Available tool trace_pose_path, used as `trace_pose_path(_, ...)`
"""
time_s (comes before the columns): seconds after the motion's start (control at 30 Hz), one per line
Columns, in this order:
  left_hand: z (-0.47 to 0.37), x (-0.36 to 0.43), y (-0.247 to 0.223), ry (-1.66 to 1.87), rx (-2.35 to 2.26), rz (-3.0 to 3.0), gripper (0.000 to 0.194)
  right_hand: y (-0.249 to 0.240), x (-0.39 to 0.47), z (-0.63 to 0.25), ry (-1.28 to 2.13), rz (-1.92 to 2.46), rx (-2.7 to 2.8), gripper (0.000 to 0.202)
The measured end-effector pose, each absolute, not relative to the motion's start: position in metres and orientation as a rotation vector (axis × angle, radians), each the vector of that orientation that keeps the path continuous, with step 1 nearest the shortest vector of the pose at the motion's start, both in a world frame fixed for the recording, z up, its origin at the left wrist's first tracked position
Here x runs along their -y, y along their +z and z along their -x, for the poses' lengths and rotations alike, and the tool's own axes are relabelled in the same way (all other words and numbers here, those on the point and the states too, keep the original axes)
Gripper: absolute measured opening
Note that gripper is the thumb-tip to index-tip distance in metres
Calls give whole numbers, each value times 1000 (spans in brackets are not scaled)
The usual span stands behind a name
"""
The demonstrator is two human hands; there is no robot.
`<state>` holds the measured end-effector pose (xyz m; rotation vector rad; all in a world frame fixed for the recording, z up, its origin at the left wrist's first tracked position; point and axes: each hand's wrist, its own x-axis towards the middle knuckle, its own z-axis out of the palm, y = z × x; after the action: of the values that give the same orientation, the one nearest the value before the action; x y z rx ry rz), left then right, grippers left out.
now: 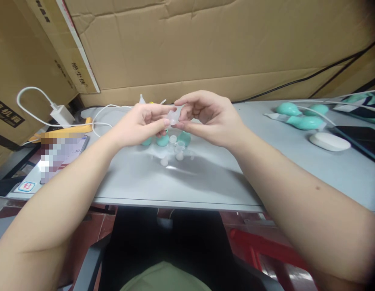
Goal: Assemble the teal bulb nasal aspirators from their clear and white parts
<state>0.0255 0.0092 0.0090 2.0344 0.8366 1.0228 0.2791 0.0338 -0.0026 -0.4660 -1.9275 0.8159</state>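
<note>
My left hand (145, 123) and my right hand (207, 117) meet above the middle of the grey table. Between their fingertips is a small translucent plastic piece (173, 117), its exact kind too small to make out. Thumb and fingers of both hands close on it from either side. Below and behind the hands lie several mint-green rounded bulbs (184, 138), partly covered by the fingers. In front of these sit several small clear plastic caps (179, 155) on the table. A translucent nozzle tip (141, 99) stands up behind my left hand.
A phone (64, 159) and an orange power strip (66, 131) with a white charger (62, 116) lie at left. On the right are more mint-green bulbs (305, 122), a white oval case (329, 142) and a dark device (363, 139). Cardboard (175, 52) walls the back.
</note>
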Motion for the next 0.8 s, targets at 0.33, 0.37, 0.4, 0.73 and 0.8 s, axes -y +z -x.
trace_pose_path(0.33,-31,-5,9,982,-783,-2030,44,-11,-40,-281,414,441,2123,19)
trace_pose_path(0.37,-31,-4,10,998,-780,-2031,46,-10,-39,-281,383,436,2112,19)
trace_pose_path(0.4,-33,-2,11,1019,-772,-2031,47,-10,-38,-280,354,426,2105,18)
trace_pose_path(0.73,-36,-2,6,1183,-800,-1945,46,-17,-39,-271,245,463,2035,27)
trace_pose_path(0.8,-36,-3,5,1214,-817,-1916,42,-19,-39,-269,221,448,2005,27)
